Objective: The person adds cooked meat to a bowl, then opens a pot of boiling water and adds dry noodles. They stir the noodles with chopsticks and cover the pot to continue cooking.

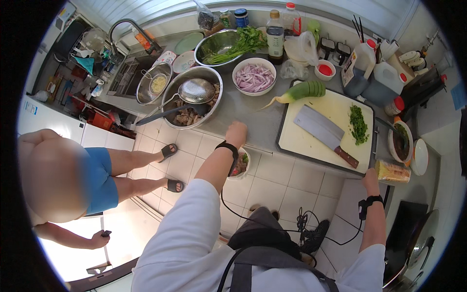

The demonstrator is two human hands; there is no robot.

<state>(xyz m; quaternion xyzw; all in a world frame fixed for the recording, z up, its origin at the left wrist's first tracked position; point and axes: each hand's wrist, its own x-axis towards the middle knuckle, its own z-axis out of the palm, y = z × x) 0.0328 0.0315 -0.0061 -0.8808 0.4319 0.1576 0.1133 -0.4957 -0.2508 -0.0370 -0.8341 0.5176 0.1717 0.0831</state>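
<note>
My left hand (237, 135) rests as a loose fist on the front edge of the steel counter (233, 109), with nothing visible in it. At the near right corner of the cutting board (311, 138) is my right hand (371, 177), its fingers mostly hidden from sight. On the board lie a cleaver (321, 126) with a wooden handle, chopped green herbs (359, 125) and a green radish (306, 91), partly sliced at its far end. Left of the board stand a bowl of sliced purple onion (254, 78) and a steel basin (172, 114) of meat pieces with a strainer ladle (196, 91) across it.
Another steel bowl (198, 51) holds leafy greens. Bottles and jugs (359, 65) line the back right; a noodle-like yellow packet (393, 172) lies beside my right hand. A waste bin (246, 170) stands below the counter. Another person (58, 180) stands at left. Cables (304, 226) hang near my feet.
</note>
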